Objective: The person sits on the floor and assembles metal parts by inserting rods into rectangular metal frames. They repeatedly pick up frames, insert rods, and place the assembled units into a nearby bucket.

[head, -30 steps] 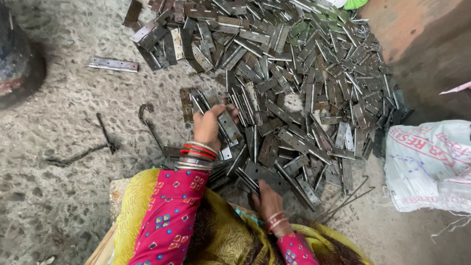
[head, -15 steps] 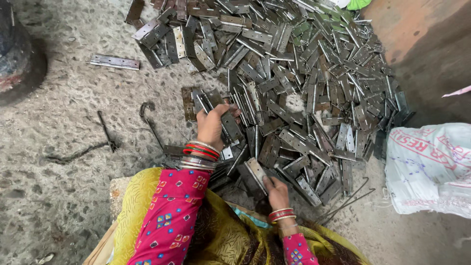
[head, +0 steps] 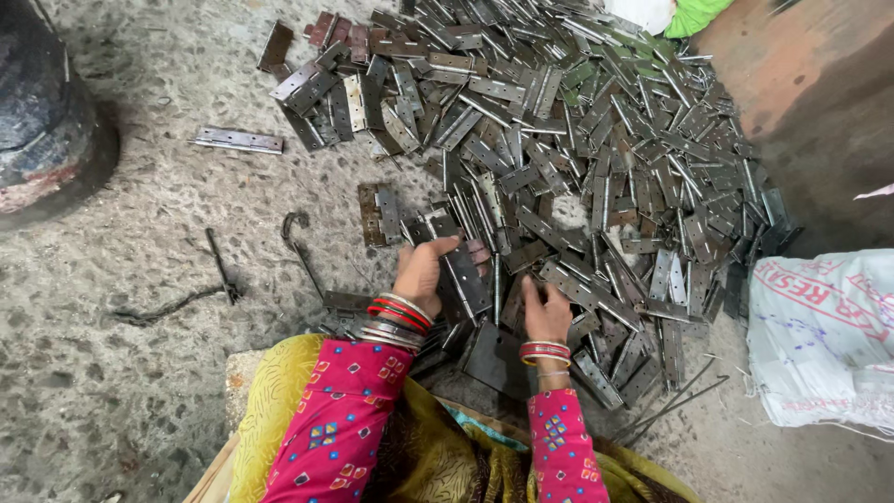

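Left hand (head: 421,270) on hinge (head: 463,272), grip hidden; right hand (head: 546,312) fingertips buried among hinges.

Wore magenta sleeves dotted with small coloured diamonds, red and silver bangles stacked at the left hand (head: 421,272) and right hand (head: 546,314), mustard-yellow drape beneath.
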